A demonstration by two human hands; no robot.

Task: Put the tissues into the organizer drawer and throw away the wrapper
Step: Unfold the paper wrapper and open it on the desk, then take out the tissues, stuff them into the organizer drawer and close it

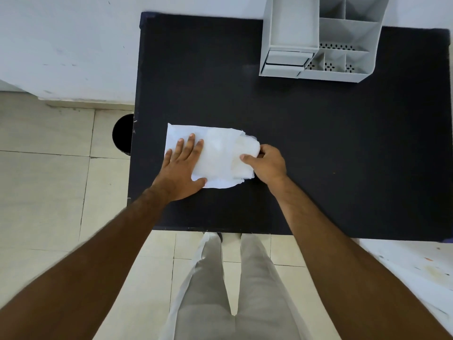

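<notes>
The left hand (182, 168) is laid flat and open on the wrapper (179, 133), pinning it to the table (318, 148). The right hand (268, 165) is closed in a pinch on the tissues (245, 153) protruding from the wrapper's right end. The stack is best drawn out sideways, level and slowly, while the wrapper is kept pressed down. One wrapper, one tissue stack, one grey organizer (318, 40) with two drawers (284, 62) at the table's far side, and one dark bin (122, 133) are counted.

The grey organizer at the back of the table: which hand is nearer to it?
Right. The right hand grips the tissues below the organizer; the left hand lies flat farther left.
</notes>
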